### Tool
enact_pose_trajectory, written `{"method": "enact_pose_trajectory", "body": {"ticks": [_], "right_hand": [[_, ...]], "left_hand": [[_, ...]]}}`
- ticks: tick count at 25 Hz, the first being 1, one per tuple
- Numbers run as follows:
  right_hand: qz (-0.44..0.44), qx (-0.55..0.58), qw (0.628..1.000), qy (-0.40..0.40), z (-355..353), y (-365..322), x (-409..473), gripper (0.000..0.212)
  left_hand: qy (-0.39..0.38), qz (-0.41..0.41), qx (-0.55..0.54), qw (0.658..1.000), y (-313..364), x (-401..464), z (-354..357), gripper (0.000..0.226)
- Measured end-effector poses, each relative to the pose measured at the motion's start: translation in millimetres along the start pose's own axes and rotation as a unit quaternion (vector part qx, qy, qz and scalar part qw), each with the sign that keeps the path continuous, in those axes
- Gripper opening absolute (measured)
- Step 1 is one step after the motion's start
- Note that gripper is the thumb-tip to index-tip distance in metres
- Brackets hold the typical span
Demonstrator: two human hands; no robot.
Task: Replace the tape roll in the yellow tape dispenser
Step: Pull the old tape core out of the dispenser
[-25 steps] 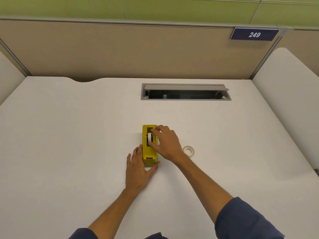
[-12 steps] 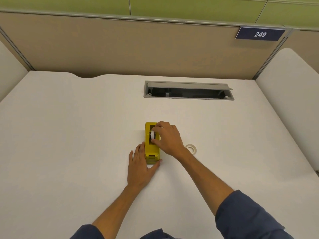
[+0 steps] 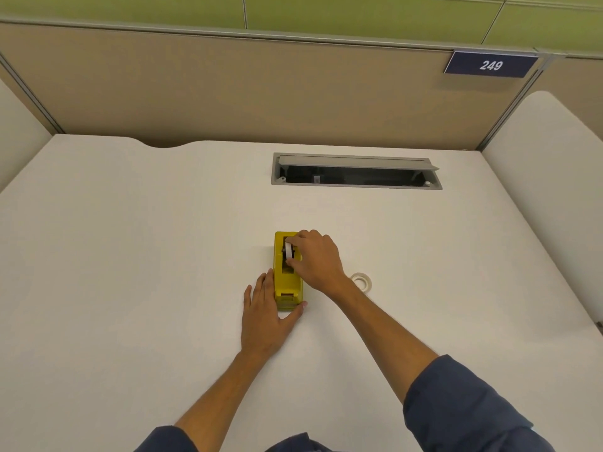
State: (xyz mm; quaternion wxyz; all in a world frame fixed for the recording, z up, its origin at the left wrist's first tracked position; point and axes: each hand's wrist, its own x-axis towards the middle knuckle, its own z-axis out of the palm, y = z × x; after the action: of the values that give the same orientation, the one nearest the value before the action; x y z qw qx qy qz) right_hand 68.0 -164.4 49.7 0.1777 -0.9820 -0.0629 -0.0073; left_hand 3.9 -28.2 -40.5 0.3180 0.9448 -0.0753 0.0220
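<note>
The yellow tape dispenser [image 3: 287, 282] stands on the white desk [image 3: 130, 256], its cutter end towards me. A white tape roll [image 3: 289, 250] sits upright in the dispenser's slot. My right hand [image 3: 318, 261] reaches over from the right, with thumb and fingers pinched on that roll. My left hand [image 3: 266, 316] lies flat on the desk against the dispenser's left side and near end, with the thumb hooked round the front corner. A second, flat tape roll [image 3: 362, 281] lies on the desk just right of my right wrist.
A grey cable tray [image 3: 355, 171] with its lid raised is set into the desk behind the dispenser. Beige partition panels close the desk at the back, with a sign reading 249 [image 3: 490, 64] at the upper right.
The hands and dispenser keep their places relative to each other. My right fingers have shifted slightly on the roll in the slot. The camera has tilted, so the scene sits a little lower in view.
</note>
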Motion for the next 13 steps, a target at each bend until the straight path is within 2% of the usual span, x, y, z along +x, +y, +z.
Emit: {"method": "enact_pose_trajectory", "body": {"ticks": [9,13], "right_hand": [[-0.005,0.036,0.999,0.004,-3.2,1.9,-5.9,0.035],[-0.007,0.063,0.998,0.021,-7.7,2.3,-8.0,0.039]], "left_hand": [[-0.01,-0.005,-0.002,1.0,0.8,-0.5,-2.1,0.096],[-0.042,0.004,-0.005,0.999,-2.5,-1.1,-5.5,0.092]]}}
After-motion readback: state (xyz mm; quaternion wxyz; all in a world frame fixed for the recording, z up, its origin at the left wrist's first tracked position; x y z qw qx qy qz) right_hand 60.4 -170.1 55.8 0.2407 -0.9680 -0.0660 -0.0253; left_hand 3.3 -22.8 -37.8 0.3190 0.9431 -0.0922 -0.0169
